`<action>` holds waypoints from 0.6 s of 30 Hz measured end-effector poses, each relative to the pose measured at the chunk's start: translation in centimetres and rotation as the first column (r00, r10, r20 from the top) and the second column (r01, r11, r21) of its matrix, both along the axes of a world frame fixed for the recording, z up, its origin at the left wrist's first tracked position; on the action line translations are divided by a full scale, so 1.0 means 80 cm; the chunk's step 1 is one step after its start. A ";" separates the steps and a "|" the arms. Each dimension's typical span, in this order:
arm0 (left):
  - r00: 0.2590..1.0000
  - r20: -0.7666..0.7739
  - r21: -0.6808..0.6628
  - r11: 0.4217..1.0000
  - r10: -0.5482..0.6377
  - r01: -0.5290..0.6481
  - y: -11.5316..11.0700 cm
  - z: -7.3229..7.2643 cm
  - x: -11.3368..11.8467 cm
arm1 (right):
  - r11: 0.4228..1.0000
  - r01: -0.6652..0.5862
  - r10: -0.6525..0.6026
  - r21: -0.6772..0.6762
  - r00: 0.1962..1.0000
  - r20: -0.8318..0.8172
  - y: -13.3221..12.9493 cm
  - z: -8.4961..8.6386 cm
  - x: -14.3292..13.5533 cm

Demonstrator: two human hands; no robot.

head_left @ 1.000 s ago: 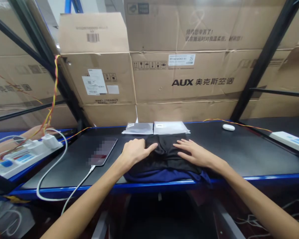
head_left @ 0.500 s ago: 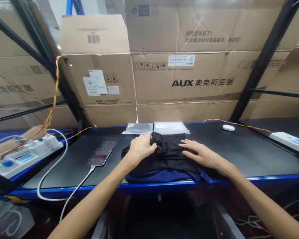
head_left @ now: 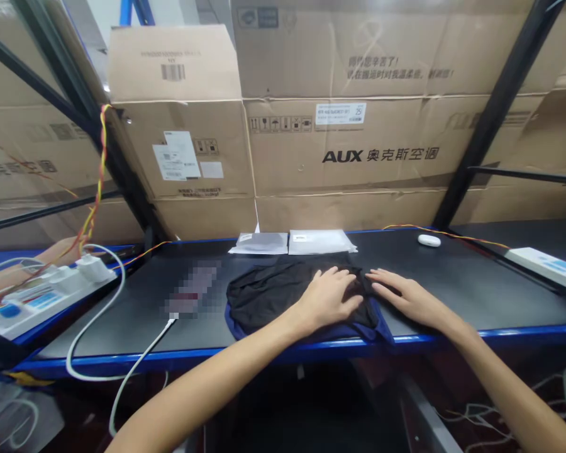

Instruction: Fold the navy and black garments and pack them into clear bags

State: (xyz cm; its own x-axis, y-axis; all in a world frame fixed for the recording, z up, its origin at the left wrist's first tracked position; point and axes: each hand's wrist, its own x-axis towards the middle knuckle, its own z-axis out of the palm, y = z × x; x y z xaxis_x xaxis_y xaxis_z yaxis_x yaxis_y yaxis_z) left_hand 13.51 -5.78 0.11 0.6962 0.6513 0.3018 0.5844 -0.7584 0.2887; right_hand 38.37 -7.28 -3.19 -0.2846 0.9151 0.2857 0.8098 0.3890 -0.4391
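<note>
A piece of black cloth (head_left: pixel 264 296) with dark blue fabric (head_left: pixel 382 324) along its lower and right edges lies spread near the table's front edge. It looks like a garment, though its exact kind does not show. My left hand (head_left: pixel 327 299) rests on the right part of the black cloth, fingers stretched out and pointing right. Beside it, my right hand (head_left: pixel 403 296) lies at the cloth's right edge, palm down, its fingers extended and their tips close to the fabric. Neither hand grips anything.
Two flat packets, a greyish packet (head_left: pixel 259 244) and a white packet (head_left: pixel 321 241), lie behind the cloth. Left are a blurred-out phone (head_left: pixel 193 289) on a white cable, a power strip (head_left: pixel 51 292) and another person's arm (head_left: pixel 9 280). Right are a white case (head_left: pixel 429 241) and another power strip (head_left: pixel 542 267).
My left hand has let go of the bunched black cloth and moved right across it. The cloth now lies flatter. My right hand has shifted slightly right.
</note>
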 end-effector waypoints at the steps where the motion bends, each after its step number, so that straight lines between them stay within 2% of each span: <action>1: 1.000 -0.018 -0.010 1.000 -0.010 0.010 0.000 -0.003 -0.001 | 1.000 -0.003 0.003 -0.001 1.000 0.010 0.001 0.000 0.000; 5: 0.994 -0.050 -0.104 0.990 -0.098 0.092 0.001 0.003 -0.018 | 1.000 0.023 -0.022 0.009 0.999 -0.034 0.004 0.005 -0.003; 9: 0.994 -0.032 -0.145 0.984 -0.107 0.101 0.010 0.018 -0.057 | 0.999 0.016 -0.010 0.041 0.991 -0.136 0.004 0.025 -0.022; 12: 0.997 -0.072 -0.132 0.991 -0.004 -0.006 0.022 0.019 -0.098 | 0.988 -0.156 0.157 0.016 0.984 -0.086 0.007 0.045 -0.048; 15: 0.988 -0.131 -0.130 0.987 0.076 -0.093 0.032 0.012 -0.137 | 0.933 -0.344 0.349 -0.102 0.937 0.034 0.017 0.059 -0.074; 18: 0.974 -0.198 -0.153 0.979 0.107 -0.138 0.034 0.003 -0.161 | 0.896 -0.410 0.431 -0.172 0.895 0.116 0.033 0.063 -0.089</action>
